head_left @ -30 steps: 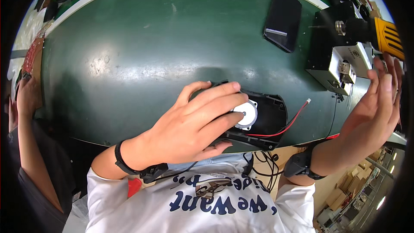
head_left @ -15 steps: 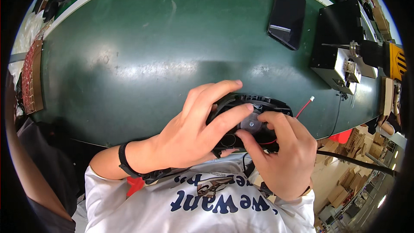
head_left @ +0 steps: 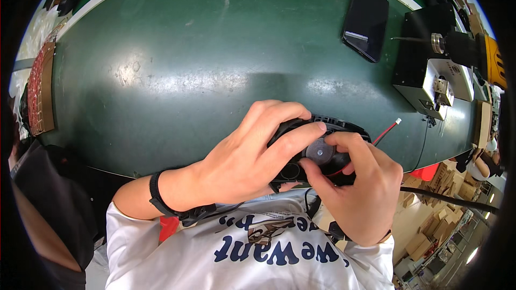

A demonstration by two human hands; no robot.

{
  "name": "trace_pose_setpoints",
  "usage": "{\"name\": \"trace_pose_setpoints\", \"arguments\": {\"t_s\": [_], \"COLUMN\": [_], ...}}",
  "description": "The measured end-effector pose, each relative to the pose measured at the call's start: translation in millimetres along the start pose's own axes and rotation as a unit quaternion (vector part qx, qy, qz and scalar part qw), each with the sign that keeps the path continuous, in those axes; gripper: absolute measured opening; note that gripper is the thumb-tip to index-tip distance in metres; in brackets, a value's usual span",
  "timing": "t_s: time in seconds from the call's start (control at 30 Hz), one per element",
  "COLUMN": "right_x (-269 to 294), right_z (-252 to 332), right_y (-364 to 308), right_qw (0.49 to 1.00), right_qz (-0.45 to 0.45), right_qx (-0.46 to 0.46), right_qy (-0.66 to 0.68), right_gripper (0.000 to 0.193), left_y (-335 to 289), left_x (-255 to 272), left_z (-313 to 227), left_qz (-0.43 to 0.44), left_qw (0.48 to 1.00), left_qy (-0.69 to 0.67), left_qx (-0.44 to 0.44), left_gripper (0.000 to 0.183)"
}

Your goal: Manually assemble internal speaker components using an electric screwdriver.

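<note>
The black plastic case (head_left: 344, 124) is at the near edge of the green counter (head_left: 177, 48), in front of the person's white shirt and between the two hands; whether it lies flat or is slightly lifted, I cannot tell. The left hand (head_left: 244, 153) holds its left side, fingers arched over the top with the forefinger reaching to the grey disc (head_left: 320, 152) set inside; the thumb's contact is mostly hidden. The right hand (head_left: 363, 188) has a narrow grip, thumb and forefinger pinching either side of that disc. A red wire (head_left: 385, 133) comes out past the right hand and ends in a small white plug (head_left: 398, 121) over the counter. The case looks light and stiff, and its smooth shell may be a little slippery, so its outer rim seems the best place for a steadying hold. The disc looks hard and probably heavy for its size; its edge offers the surest purchase, since its flat face gives fingers little to catch. The thin wire and plug seem the fragile parts, and lifting or pulling by them would be unwise. Farther off on the counter lie a dark phone (head_left: 366, 20) and, to its right, a black machine (head_left: 422, 59).
</note>
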State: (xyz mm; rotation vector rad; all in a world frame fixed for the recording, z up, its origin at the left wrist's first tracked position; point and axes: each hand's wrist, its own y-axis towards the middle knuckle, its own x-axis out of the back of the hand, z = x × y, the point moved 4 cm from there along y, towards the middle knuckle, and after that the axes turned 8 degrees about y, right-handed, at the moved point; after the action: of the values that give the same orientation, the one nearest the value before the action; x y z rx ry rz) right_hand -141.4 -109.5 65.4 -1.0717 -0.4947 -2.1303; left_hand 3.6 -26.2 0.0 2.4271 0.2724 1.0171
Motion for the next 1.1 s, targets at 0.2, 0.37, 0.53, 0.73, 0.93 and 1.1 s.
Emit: {"name": "trace_pose_setpoints", "arguments": {"t_s": [0.2, 0.37, 0.53, 0.73, 0.93, 1.1], "right_x": [0.5, 1.3, 4.0, 4.0, 3.4, 2.8], "right_z": [1.5, 1.8, 2.8, 1.2, 1.8, -0.3], "right_y": [1.7, 1.9, 2.1, 1.8, 1.9, 1.1], "right_qw": [1.000, 1.000, 0.999, 1.000, 0.999, 1.000], "right_qz": [0.008, 0.006, 0.006, 0.008, 0.026, 0.018], "right_qx": [-0.012, -0.025, -0.024, -0.016, -0.017, -0.017], "right_qy": [0.014, 0.016, 0.023, 0.025, 0.007, 0.013], "right_gripper": [0.032, 0.031, 0.030, 0.031, 0.033, 0.034], "left_y": [1.0, 0.9, 2.7, 2.4, 1.4, 1.3], "left_x": [0.6, 0.8, 2.6, 2.0, 1.2, 1.4], "left_z": [0.7, 0.0, -0.7, 0.0, 0.0, -0.8], "left_qz": [0.003, 0.004, 0.011, 0.006, 0.010, 0.024], "left_qw": [1.000, 1.000, 1.000, 0.999, 0.999, 0.999], "left_qy": [-0.011, -0.013, -0.025, -0.030, -0.029, -0.029], "left_qx": [0.001, 0.004, 0.016, 0.014, 0.015, 0.019], "left_gripper": [0.075, 0.077, 0.077, 0.079, 0.082, 0.083]}}
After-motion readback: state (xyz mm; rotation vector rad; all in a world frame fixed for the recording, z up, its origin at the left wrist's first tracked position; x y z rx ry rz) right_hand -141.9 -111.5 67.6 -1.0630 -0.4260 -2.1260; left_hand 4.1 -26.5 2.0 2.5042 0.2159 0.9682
